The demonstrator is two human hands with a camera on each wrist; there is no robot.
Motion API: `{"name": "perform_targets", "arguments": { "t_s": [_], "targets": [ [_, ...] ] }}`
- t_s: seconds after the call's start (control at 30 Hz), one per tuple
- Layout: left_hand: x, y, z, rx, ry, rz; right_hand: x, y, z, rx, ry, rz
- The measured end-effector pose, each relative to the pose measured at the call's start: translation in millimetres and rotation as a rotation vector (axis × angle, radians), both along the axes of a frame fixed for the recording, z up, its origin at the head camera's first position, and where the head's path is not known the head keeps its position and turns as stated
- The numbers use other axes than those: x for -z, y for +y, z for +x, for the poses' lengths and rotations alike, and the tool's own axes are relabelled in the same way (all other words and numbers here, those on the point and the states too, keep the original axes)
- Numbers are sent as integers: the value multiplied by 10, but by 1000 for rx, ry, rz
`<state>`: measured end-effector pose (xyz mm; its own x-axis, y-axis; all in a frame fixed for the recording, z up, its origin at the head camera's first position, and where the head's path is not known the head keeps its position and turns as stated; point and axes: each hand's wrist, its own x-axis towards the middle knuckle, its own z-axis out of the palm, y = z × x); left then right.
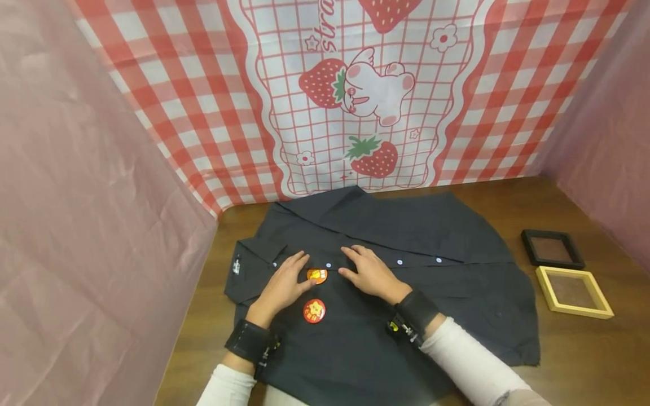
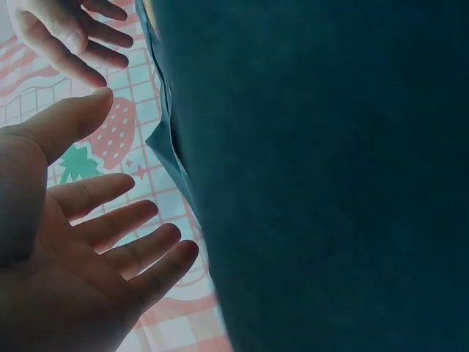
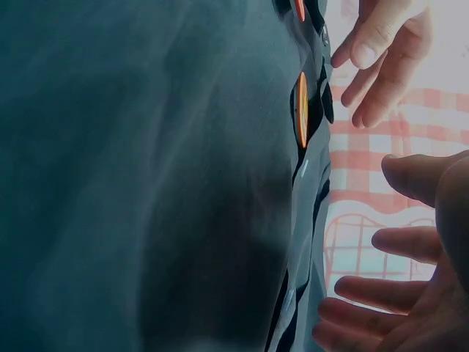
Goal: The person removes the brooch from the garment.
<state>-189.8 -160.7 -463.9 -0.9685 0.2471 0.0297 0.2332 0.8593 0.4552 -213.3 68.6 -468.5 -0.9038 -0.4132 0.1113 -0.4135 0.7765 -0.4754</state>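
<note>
A dark grey button-up shirt (image 1: 355, 338) lies spread on the wooden table, its collar (image 1: 254, 259) toward the left. My left hand (image 1: 284, 285) hovers over the shirt's collar end, fingers extended, beside an orange round badge (image 1: 319, 276); the thumb tip overlaps that badge's edge in the head view. Just below it lies a red round badge (image 1: 314, 310) with a yellow star figure. My right hand (image 1: 373, 272) is over the button placket, fingers spread and relaxed, a white button (image 1: 328, 265) to its left. Both wrist views show the palms holding nothing; a badge (image 3: 302, 110) appears edge-on in the right one.
On the table's right side lie a black square frame (image 1: 530, 248) and, touching it, a pale yellow frame (image 1: 574, 309). A red-and-white checked strawberry cloth (image 1: 193, 107) hangs behind the table. Pink fabric (image 1: 101, 225) encloses both sides.
</note>
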Motion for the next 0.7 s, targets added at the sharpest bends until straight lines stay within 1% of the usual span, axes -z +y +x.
{"name": "perform_targets", "arguments": {
  "t_s": [0.07, 0.13, 0.27, 0.37, 0.47, 0.63, 0.7],
  "targets": [
    [-11, -8, -13, -8, 0, -6, -16, -27, -17, -14, 4, 8],
    [-14, -18, -14, -6, 7, -13, -22, -51, -23, -22, -9, 15],
    [-11, -29, -8, -3, 41, -17, -28, -82, -22, -31, -16, 30],
    [-9, -34, -5, -17, 58, -12, -40, -97, -21, -33, -5, 28],
    [-7, -34, -4, -30, 47, -8, -45, -112, -19, -43, 14, 24],
    [2, -27, -1, -16, 22, -23, -34, -140, -9, -65, 18, 15],
    [7, -25, 1, -2, 23, -30, -28, -152, -3, -73, 15, 8]
  ]
}}
